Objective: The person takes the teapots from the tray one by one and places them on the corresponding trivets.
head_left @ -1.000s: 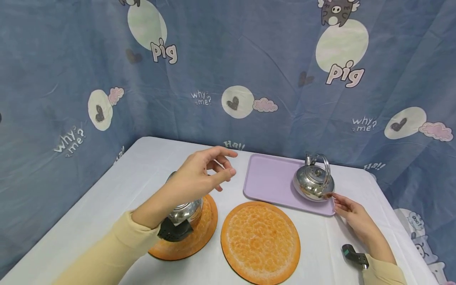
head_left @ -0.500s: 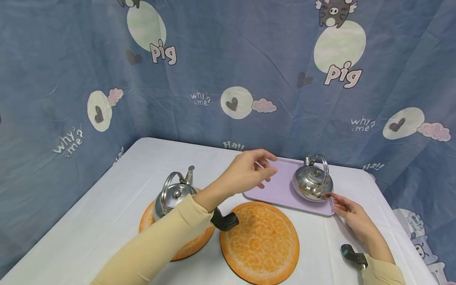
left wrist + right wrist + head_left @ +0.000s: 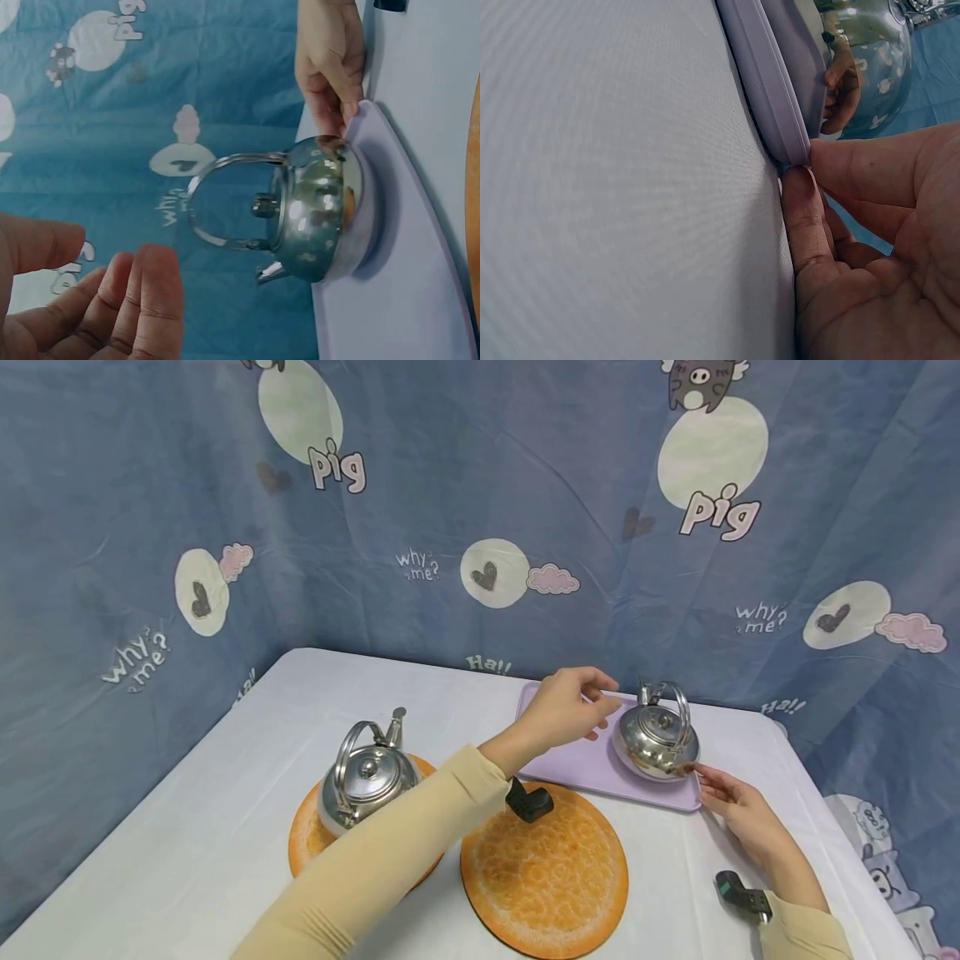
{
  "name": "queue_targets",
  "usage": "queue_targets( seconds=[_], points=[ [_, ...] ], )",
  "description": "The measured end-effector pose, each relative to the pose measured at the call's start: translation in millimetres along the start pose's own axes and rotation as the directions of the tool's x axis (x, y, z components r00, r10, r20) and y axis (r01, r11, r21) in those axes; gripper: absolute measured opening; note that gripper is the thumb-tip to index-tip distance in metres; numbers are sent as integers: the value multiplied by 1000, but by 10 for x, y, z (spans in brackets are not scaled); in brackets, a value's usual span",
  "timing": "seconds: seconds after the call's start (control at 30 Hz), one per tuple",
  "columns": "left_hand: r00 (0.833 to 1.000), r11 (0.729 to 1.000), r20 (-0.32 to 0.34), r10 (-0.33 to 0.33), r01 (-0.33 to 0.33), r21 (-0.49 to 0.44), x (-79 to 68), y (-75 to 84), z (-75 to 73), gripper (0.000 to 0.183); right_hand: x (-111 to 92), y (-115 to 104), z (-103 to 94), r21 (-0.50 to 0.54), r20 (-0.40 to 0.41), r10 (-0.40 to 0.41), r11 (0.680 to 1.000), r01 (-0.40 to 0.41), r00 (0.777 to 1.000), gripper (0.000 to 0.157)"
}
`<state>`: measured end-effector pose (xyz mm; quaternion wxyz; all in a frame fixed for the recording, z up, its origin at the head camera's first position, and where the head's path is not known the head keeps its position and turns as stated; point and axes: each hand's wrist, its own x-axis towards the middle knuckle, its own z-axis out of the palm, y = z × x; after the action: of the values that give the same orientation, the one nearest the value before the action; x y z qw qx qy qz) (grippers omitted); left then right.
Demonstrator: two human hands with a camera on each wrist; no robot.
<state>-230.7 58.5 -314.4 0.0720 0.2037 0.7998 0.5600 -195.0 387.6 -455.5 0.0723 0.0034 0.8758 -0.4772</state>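
My left hand [image 3: 566,707] hangs over the lilac tray [image 3: 573,764], fingers loosely bent and apart with nothing between them. Just to its right, a shiny steel kettle [image 3: 655,743] stands upright on the tray, its arched handle [image 3: 196,196] raised, a short gap from my fingertips [image 3: 159,266] in the left wrist view. My right hand [image 3: 742,810] pinches the tray's near right corner, thumb [image 3: 855,161] above the rim and a finger below it. A second steel kettle [image 3: 369,777] stands on an orange round mat [image 3: 303,839] at left, partly hidden by my left sleeve.
Another orange round mat [image 3: 555,885] lies in front of the tray, below my left wrist. A white cloth covers the table [image 3: 217,827]. Behind it hangs a blue patterned curtain [image 3: 420,468], close to the tray's far edge.
My left hand has swung right, from over the left kettle to above the tray near the other kettle. The left kettle has come into view. My right hand stays at the tray corner.
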Motion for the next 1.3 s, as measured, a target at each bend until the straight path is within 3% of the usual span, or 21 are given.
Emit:
queue_targets(
  seconds=[0.17, 0.4, 0.83, 1.03, 1.3],
  points=[
    [1000, 1000, -19, -10, 9, -28, 131, -48, 167, 25, 0, -1, -8, 6, 9, 15, 1000, -15, 1000, 61],
    [996, 992, -53, -77, 72, -100, 329, -135, 430, 25, -6, 1, -13, 1, 8, 14, 1000, -14, 1000, 61],
    [967, 962, -132, -217, 188, -199, 556, -146, 788, 24, 18, 46, -16, 55, 8, -2, 998, 2, 1000, 60],
    [960, 958, -126, -251, 227, -175, 581, -94, 888, 28, 19, 47, -8, 60, 1, -10, 998, 10, 1000, 60],
    [959, 968, -136, -248, 239, -77, 622, -40, 982, 32, 12, 28, -2, 70, 0, -3, 998, 3, 1000, 61]
  ],
)
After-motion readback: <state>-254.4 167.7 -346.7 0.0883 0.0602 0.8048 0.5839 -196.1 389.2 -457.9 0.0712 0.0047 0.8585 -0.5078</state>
